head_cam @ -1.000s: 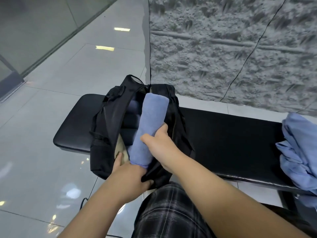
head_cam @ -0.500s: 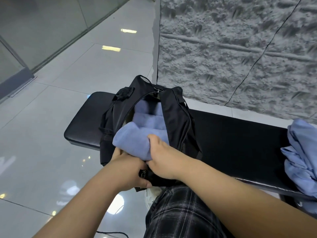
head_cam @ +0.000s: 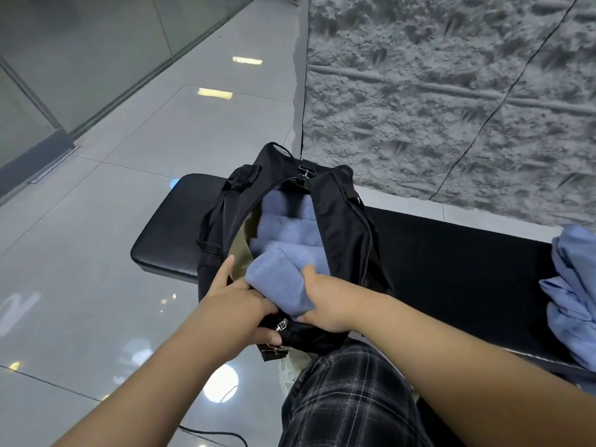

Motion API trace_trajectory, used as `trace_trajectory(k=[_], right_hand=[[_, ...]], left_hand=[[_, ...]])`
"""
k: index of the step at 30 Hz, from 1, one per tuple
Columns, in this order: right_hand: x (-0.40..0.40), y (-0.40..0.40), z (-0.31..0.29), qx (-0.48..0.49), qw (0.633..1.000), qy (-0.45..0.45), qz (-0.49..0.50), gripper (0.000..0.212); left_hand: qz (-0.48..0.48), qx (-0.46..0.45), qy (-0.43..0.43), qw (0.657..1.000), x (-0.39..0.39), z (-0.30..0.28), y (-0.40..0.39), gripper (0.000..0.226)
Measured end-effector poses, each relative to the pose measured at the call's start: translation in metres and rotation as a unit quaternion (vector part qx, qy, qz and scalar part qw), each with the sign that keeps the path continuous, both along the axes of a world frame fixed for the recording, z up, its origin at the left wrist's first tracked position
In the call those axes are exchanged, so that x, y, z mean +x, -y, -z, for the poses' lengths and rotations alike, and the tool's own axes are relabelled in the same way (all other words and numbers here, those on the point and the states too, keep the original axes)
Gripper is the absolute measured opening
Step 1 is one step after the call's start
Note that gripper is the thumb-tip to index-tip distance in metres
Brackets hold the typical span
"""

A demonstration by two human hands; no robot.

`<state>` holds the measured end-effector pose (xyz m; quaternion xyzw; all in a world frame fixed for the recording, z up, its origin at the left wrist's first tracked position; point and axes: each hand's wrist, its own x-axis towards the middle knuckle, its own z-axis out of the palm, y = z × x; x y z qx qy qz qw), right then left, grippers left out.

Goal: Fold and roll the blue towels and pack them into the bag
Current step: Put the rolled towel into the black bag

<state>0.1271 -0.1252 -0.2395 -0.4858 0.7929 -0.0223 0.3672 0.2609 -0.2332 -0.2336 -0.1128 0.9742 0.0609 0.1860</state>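
At six o'clock of the bag [head_cam: 342, 221] mouth, both hands' fingers clasp the rolled towel [head_cam: 280, 280]: left hand [head_cam: 237, 296] should spread the opening while right hand [head_cam: 325, 301] presses it down beside the packed rolls [head_cam: 285, 225].

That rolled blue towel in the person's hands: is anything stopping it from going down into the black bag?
Nothing visible blocks it. The black fabric bag is unzipped, and the rolled blue towel sits at its near end, beside the rolled blue towels already packed. The left hand holds the rim; the right hand grips the roll.
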Motion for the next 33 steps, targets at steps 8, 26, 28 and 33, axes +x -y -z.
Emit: trace_trajectory(k=[8,26,28,33], right_hand=[[0.009,-0.002,0.015,-0.047,0.992,-0.096,-0.06,0.048],[0.016,0.008,0.007,0.038,0.984,-0.126,-0.116,0.039],[0.016,0.011,0.006,0.06,0.985,-0.115,-0.115,0.038],[0.017,0.019,0.004,0.106,0.979,-0.11,-0.134,0.041]], left_hand=[[0.067,-0.072,-0.176,0.979,0.025,0.026,0.019,0.044],[0.13,-0.038,-0.275,0.952,0.013,0.005,0.016,0.028],[0.136,-0.042,-0.291,0.946,0.012,0.003,0.017,0.022],[0.157,-0.044,-0.337,0.927,0.007,-0.005,0.013,0.024]])
